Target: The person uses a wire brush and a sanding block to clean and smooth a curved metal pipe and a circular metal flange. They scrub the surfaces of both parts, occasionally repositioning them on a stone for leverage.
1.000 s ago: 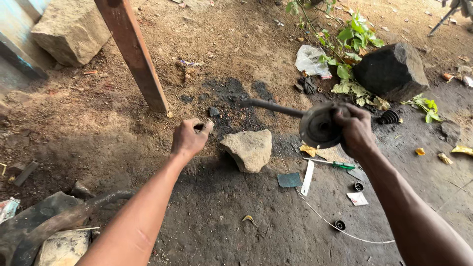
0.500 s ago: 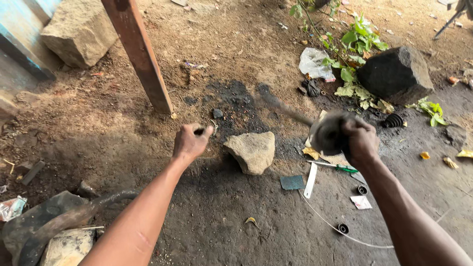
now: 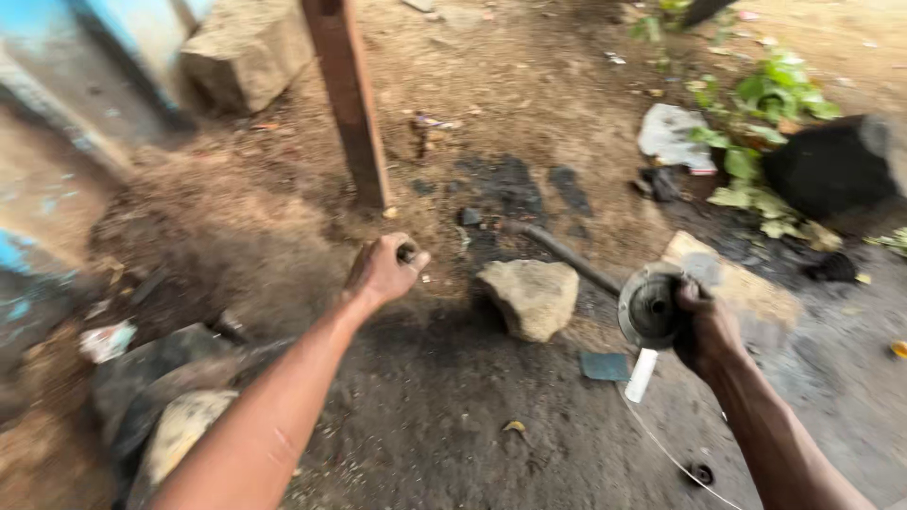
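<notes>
L hand (image 3: 383, 272) clenched on a small dark part (image 3: 407, 252), held above dirt. R hand (image 3: 704, 326) grasps round metal hub (image 3: 650, 308); its shaft (image 3: 565, 255) runs back-left, behind stone (image 3: 529, 297). Wooden post (image 3: 351, 99) stands beyond the L hand.

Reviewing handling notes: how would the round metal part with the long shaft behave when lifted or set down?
Held by the right hand, the round metal part looks solid, so probably stiff and heavy. Its long shaft likely makes it lopsided. The dark grime suggests a slippery grip.
</notes>
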